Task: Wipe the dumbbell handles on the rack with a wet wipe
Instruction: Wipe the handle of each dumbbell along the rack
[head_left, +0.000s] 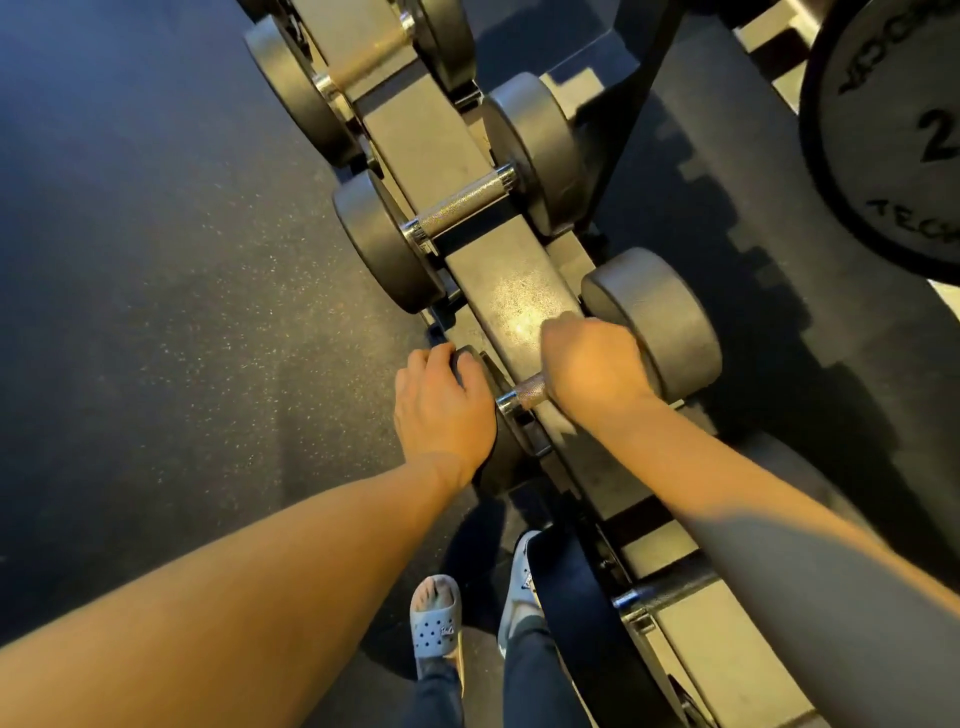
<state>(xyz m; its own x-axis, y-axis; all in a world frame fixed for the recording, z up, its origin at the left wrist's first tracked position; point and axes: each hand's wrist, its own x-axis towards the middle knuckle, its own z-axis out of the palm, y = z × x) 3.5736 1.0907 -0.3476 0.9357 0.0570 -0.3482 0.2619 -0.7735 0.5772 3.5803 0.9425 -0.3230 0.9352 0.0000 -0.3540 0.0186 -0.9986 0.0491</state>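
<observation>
Dumbbell handle (527, 389) sits on the rack (514, 291), my right hand (592, 369) clamped around it to rub; no wipe visible under those fingers. Left hand (441, 410) cups the near head (498, 452), steadying it.

Dim, warm yellow light; glare patch on the rack (524, 306), dark shadow across the right forearm (769, 525), wide-angle bending at edges, slight softness throughout.

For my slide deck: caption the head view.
Right hand grips a dumbbell handle on the rack; left hand steadies its end.
</observation>
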